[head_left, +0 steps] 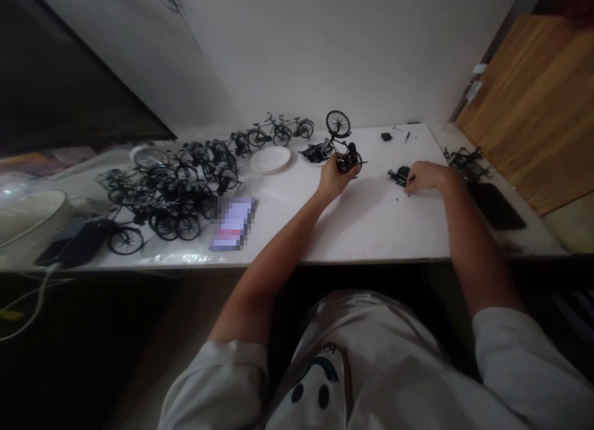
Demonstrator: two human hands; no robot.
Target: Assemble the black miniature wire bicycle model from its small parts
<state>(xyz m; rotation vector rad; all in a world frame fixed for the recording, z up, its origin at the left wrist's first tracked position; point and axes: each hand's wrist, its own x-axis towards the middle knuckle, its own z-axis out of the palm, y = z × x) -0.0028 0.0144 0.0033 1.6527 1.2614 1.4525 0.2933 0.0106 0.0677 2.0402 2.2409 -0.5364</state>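
Note:
My left hand [335, 177] is closed around a small black model bicycle [342, 144], holding it tilted up on the white table [371, 219] with one wheel raised. My right hand [423, 177] rests on the table to the right, fingers pinched on something small I cannot make out. Just left of that hand lies a small pile of dark parts [399, 174]. Another heap of black pieces [317, 151] sits behind the held bicycle.
Many finished black model bicycles [171, 189] crowd the table's left side, with more along the back wall [278, 132]. A white plate [270, 159] lies mid-table. A blurred card [232, 223], a black phone [495, 205], and dark parts [466, 159] at right also lie here.

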